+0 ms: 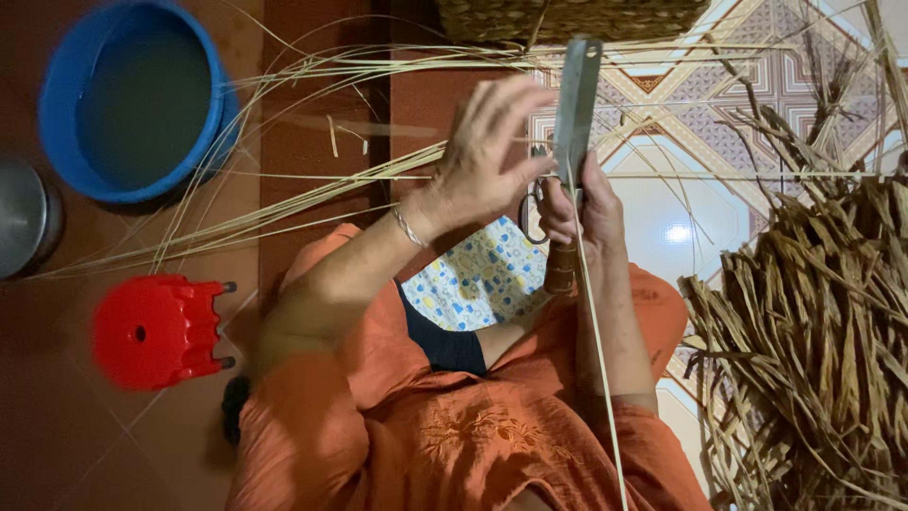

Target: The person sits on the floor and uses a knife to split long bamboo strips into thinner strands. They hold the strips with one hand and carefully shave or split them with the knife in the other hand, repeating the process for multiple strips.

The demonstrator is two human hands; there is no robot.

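hands at blade and reed

right hand point(584, 210) grips a flat grey metal blade point(577, 104) upright, thin pale reed strip point(594, 331) trailing beneath. left hand point(482, 161) spread loose, fingertips beside blade. round blue plastic basin point(128, 99) holds water; dry brown leaf pile point(813, 331) right.

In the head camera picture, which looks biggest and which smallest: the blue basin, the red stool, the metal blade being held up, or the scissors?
As they look in this view:
1. blue basin
2. red stool
3. metal blade
4. scissors, mostly hidden behind the hands

The blade sits nearer the camera, so its true rank against the stool is unsure.
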